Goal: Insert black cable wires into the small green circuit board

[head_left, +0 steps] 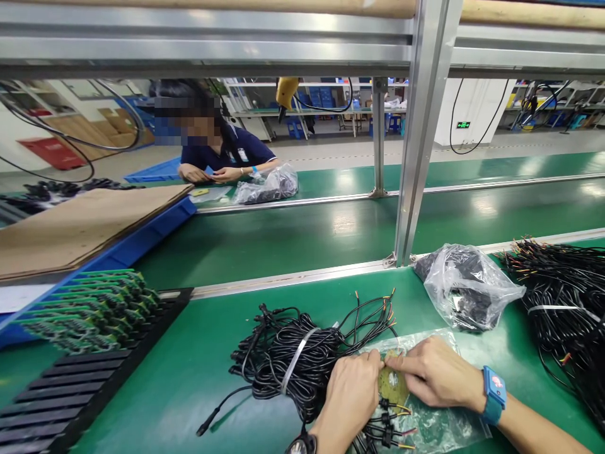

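My left hand (352, 386) is closed, its fingertips pinched at the upper edge of a yellowish round piece (393, 382) with a shiny middle. From the other side my right hand (437, 372) meets it, fingers curled and fingertips nearly touching the left ones. What sits between the fingertips is too small or hidden to make out. Beneath both hands lies a clear plastic bag (454, 429). A tied bundle of black cables (295, 353) with bare coloured wire ends is just left of my left hand. Short cables with black clips (387, 424) lie below the round piece.
A bagged lot of black parts (466, 287) and a larger cable bundle (562, 309) sit to the right. Green circuit boards (101, 309) stand in a black slotted rack (70, 391) at left, beside a blue bin (161, 236). A metal post (418, 139) rises ahead; a co-worker (227, 148) sits opposite.
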`<state>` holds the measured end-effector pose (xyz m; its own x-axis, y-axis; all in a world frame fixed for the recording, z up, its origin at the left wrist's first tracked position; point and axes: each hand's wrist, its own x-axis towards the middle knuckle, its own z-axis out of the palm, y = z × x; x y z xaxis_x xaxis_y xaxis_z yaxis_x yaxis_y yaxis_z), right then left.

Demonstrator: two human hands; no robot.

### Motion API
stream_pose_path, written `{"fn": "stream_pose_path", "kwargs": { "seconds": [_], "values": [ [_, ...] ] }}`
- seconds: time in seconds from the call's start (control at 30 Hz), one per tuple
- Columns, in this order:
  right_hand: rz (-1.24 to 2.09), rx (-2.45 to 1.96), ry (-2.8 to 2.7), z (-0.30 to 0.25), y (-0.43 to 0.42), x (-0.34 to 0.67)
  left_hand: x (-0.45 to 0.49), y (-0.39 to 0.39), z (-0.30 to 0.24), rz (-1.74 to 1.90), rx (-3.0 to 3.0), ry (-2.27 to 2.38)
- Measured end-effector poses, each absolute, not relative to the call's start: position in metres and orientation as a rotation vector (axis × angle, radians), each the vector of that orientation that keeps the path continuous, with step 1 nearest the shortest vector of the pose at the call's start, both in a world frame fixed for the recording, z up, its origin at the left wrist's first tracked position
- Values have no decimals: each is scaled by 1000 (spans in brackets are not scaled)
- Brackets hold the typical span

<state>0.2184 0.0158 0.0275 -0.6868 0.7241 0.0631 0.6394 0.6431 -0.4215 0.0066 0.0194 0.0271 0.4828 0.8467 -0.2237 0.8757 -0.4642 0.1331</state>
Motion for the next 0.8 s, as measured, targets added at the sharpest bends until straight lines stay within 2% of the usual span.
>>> {"fn": "stream_pose_path", "kwargs": {
  "seconds": [0.13,0.27,0.43,0.57,0.8],
  "values": [
    [590,-1147,-2634,26,14,216,11,22,32,-270,2486,1495],
    [731,-1265,-2284,32,21,222,8,21,30,-189,2470,1493],
    [971,-1366,-1782,32,32,232,1,16,31,276,2224,1361],
    [1257,-1255,-1528,22,35,232,4,8,34,544,2037,1202],
    [1605,-1002,-1359,28,27,224,17,-1,29,1040,2228,1012]
  ]
}}
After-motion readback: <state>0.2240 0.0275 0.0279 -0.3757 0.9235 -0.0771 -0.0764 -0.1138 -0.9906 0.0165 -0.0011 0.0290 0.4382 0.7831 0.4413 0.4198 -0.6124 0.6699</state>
